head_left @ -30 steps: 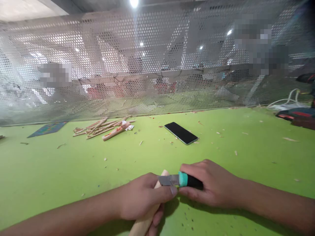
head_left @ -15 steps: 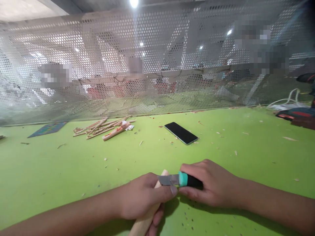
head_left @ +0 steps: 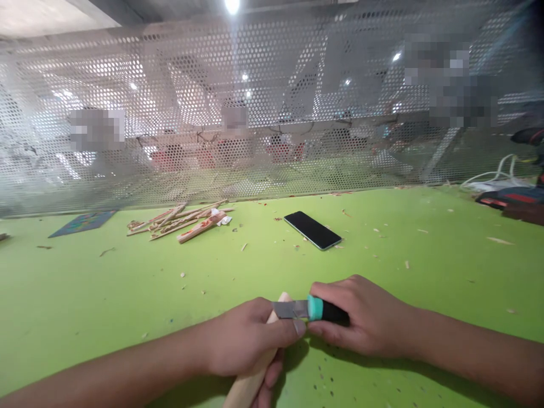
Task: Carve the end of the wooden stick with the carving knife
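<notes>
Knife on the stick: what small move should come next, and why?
Perhaps the right hand could ease the knife blade toward the far end of the stick: the blade lies across it near that end, and the left thumb sits on the blade's near side, outside that path.

Phone point(head_left: 312, 230), dark screen up: beyond the grip, slightly right. Wooden sticks point(head_left: 172, 224), loose pile: beyond the grip, to the left. Card point(head_left: 83, 224), multicoloured, flat: farther left of the grip. Drill point(head_left: 521, 196), partly cropped, white cable point(head_left: 494, 172) beside it: far right, beyond the grip. Perforated panel point(head_left: 263, 56), upright: farthest from the grip. Table point(head_left: 140, 283), green: beneath the grip.
</notes>
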Motion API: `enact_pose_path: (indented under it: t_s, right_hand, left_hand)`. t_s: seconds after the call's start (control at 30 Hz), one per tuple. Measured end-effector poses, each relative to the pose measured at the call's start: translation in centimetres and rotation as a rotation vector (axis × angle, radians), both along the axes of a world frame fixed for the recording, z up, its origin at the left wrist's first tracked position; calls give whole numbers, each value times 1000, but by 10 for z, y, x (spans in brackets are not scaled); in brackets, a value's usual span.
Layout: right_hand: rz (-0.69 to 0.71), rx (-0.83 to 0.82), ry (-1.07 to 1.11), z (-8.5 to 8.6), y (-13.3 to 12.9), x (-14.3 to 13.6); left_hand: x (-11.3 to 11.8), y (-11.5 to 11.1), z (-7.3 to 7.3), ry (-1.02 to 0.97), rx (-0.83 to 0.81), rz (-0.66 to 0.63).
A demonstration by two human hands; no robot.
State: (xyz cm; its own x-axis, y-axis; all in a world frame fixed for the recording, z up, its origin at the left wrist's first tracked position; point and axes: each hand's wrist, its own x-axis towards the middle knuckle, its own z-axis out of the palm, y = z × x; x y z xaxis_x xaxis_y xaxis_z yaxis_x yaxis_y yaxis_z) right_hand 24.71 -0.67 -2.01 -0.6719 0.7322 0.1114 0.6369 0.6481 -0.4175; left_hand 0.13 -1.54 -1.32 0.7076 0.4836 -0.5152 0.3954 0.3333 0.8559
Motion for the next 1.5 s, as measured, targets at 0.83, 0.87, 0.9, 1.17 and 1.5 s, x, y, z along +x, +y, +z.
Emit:
enact_pose_path:
  t_s: [0.83, 0.87, 0.9, 1.17, 1.5]
  right_hand:
    - [-4, -1, -12, 3, 0, 0]
    - [-6, -2, -12, 3, -1, 0]
    - [-6, -8, -12, 3, -1, 0]
    - [6, -3, -7, 2, -1, 0]
    - [-5, -6, -9, 4, -3, 0]
  left_hand:
    - [0, -1, 7, 8, -27, -2]
    - [0, -1, 8, 8, -25, 4]
    - [0, -1, 8, 8, -25, 10]
    - [0, -1, 7, -25, -40, 1]
    - [-1, -1, 3, -12, -39, 8]
